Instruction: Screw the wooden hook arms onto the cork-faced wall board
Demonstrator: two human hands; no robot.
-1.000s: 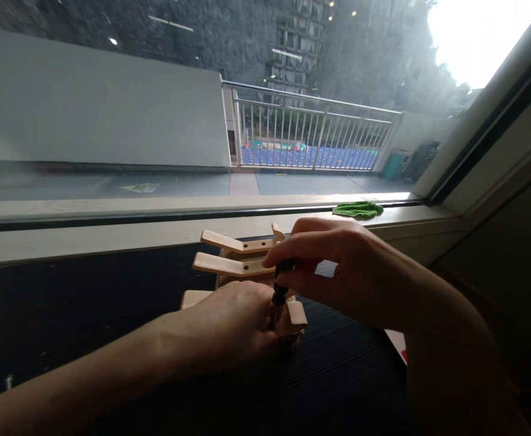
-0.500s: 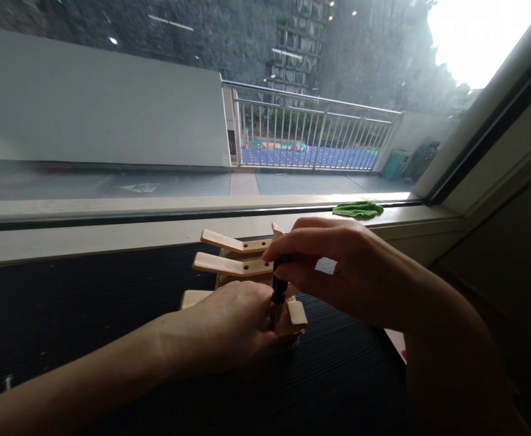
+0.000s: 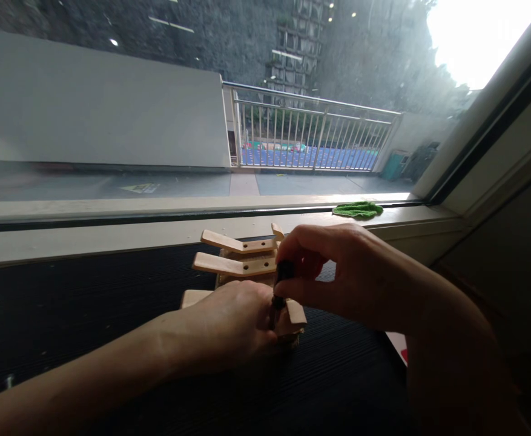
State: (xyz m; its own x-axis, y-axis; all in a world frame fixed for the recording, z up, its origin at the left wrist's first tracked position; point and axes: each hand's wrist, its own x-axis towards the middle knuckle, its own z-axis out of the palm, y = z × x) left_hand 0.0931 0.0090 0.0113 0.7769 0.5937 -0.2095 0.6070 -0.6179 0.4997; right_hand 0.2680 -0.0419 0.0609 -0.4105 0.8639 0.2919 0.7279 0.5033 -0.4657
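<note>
Glass window (image 3: pixel 265 42), the largest item, fills the upper view; a metal railing (image 3: pixel 319 133) stands beyond it. The desk (image 3: pixel 65 327), black, abuts the white sill (image 3: pixel 88 242) below the glass.

Right hand (image 3: pixel 351 260): positioned above the work, thumb and forefinger pinching the handle of a dark screwdriver. Compared with the preceding pictures, the forefinger is drawn back and curled, and the thumb sits lower on the handle. Judgement: a turning stroke or regrip by the fingers.

Left hand (image 3: pixel 235 312): laid over the near part of the wooden assembly (image 3: pixel 256 266), unshifted. Its fingertips lie beside the tool shaft; whether they pinch the shaft, a fastener or the wood cannot be told. Judgement: this hand steadies the work, so the turning has not displaced it.

Wooden assembly: on the desk, near the sill, pale angled strips across a base. The two far strips lie side by side, well apart from the left wrist.

Green cloth (image 3: pixel 358 209): on the sill, beyond the right hand.

Screwdriver (image 3: pixel 286 269): nearly upright, shaft down at the near strip; tip engagement is hidden.

Small metal piece (image 3: pixel 9 381): on the desk, beside the left forearm.

Bolt holes (image 3: pixel 246 267): smallest feature; two visible per far strip.
</note>
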